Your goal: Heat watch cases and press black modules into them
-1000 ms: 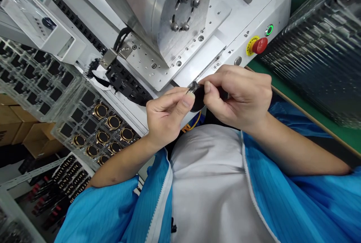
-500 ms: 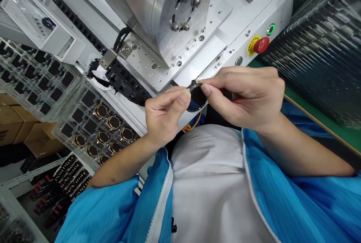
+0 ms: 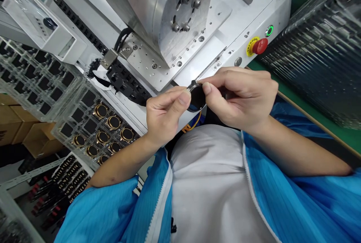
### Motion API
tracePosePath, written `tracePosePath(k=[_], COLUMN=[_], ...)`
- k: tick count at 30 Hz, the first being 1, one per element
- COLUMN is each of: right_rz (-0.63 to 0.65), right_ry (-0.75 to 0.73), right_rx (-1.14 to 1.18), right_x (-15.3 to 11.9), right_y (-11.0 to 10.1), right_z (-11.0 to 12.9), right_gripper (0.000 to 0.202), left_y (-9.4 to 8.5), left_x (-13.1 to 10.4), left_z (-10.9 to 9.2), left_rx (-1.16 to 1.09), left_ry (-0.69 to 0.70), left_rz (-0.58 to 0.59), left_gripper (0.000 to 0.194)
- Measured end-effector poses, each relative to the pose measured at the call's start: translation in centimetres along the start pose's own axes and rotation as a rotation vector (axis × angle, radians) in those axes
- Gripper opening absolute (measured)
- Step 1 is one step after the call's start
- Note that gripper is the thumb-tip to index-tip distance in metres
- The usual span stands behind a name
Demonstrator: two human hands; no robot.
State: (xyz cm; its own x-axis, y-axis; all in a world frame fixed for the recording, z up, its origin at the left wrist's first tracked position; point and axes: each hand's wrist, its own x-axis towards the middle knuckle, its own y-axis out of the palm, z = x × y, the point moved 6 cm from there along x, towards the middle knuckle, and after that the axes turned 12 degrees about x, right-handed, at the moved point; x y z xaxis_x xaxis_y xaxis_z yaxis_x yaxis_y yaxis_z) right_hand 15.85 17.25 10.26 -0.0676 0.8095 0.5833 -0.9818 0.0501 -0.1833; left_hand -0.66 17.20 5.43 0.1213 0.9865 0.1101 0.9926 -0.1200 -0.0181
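Clear plastic trays (image 3: 42, 81) stand stacked at my left; the nearest one (image 3: 93, 123) holds brass-coloured rings (image 3: 113, 122) in some pockets, one ring to a pocket, while its other pockets show only dark squares; the trays behind it show dark pockets throughout, contents too small to tell; a further stack of clear trays (image 3: 318, 51) sits at my right on the green tabletop (image 3: 338, 138), contents not discernible.

My left hand (image 3: 165, 115) and my right hand (image 3: 242, 96) meet in front of my chest, just below the white machine base (image 3: 254, 17) with its red stop button (image 3: 260, 46) and lit green button (image 3: 270, 30); between them is a small round black part (image 3: 197, 98), held in the air, clear of the tabletop; my right grip is clamped on it, thumb and forefinger closed at its upper edge; my left grip is pinched together at the part's left rim, thumb against forefinger, touching the part.

Against the picture of half a second ago, the part and both hands sit in almost the same place; my right hand has drawn slightly in toward the left, and the pinch on the part is unchanged.
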Motion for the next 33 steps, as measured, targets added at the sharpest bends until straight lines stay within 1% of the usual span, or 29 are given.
tracePosePath(k=[3, 5, 9, 13, 15, 18, 23, 25, 29, 33], right_rz=[-0.024, -0.028, -0.015, 0.015, 0.024, 0.020, 0.007, 0.015, 0.021, 0.060], right_ry=[0.050, 0.057, 0.065, 0.107, 0.120, 0.139, 0.176, 0.168, 0.104, 0.017], right_rx=[0.043, 0.070, 0.108, 0.093, 0.104, 0.146, 0.243, 0.221, 0.126, 0.019], right_x=[-0.02, -0.02, 0.02, 0.00, -0.03, -0.07, -0.10, -0.08, 0.03, 0.07], right_y=[-0.14, -0.20, -0.33, -0.41, -0.44, -0.49, -0.46, -0.43, -0.57, -0.45], right_z=[-0.15, -0.12, 0.00, -0.04, -0.06, -0.15, -0.33, -0.28, -0.01, 0.48], right_gripper=[0.020, 0.020, 0.017, 0.020, 0.021, 0.020, 0.018, 0.017, 0.014, 0.017], left_y=[0.12, 0.20, 0.23, 0.11, 0.14, 0.26, 0.30, 0.23, 0.04, 0.15], left_x=[0.01, 0.02, 0.03, 0.01, 0.01, 0.07, 0.14, 0.11, 0.02, -0.03], left_z=[0.04, 0.03, 0.06, 0.19, 0.12, -0.07, -0.08, -0.02, -0.03, -0.07], left_rx=[-0.020, -0.044, -0.081, -0.074, -0.079, -0.092, -0.094, -0.087, -0.034, -0.007], left_ry=[-0.031, -0.038, -0.036, -0.050, -0.043, -0.029, -0.033, -0.023, 0.018, 0.043], left_rz=[0.003, 0.012, 0.019, 0.000, 0.003, 0.021, 0.031, 0.024, 0.005, 0.041], left_gripper=[0.034, 0.035, 0.033, 0.037, 0.037, 0.033, 0.035, 0.036, 0.035, 0.030])
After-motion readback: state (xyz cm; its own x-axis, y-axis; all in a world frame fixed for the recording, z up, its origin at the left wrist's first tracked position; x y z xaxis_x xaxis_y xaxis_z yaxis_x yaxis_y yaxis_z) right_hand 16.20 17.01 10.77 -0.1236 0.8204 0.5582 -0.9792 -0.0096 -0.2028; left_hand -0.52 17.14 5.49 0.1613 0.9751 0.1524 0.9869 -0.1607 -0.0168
